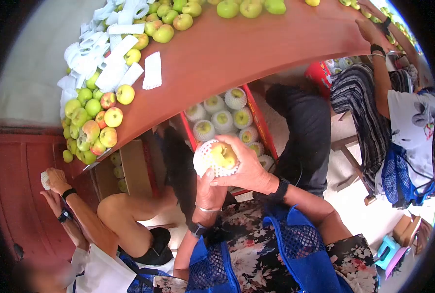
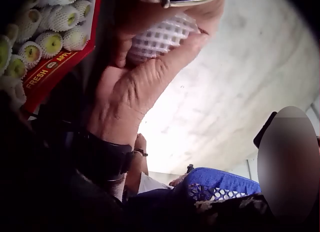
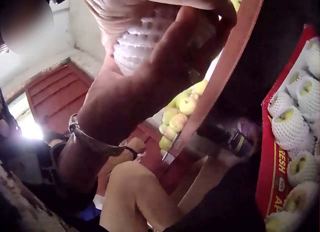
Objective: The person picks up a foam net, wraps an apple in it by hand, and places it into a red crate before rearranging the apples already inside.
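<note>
Both hands hold an apple in a white foam net [image 1: 205, 157] above an open carton; its yellow-green end shows through the net opening. My left hand [image 1: 210, 193], with a bracelet at its wrist, grips it from below, thumb against the net. From the right, my right hand [image 1: 251, 171] curls round its top and side. In the left wrist view the white netting [image 2: 162, 37] shows between the hands, my right hand [image 2: 132, 86] below it. The right wrist view shows the netting [image 3: 137, 46] beside my left hand [image 3: 120, 94]. Some fingertips are hidden.
The red carton [image 1: 261, 117] below holds several netted apples [image 1: 222, 120]. Loose apples [image 1: 93, 110] and foam nets [image 1: 102, 58] lie on the curved brown table [image 1: 203, 58]. People sit at left and right; another box [image 1: 135, 163] stands under the table.
</note>
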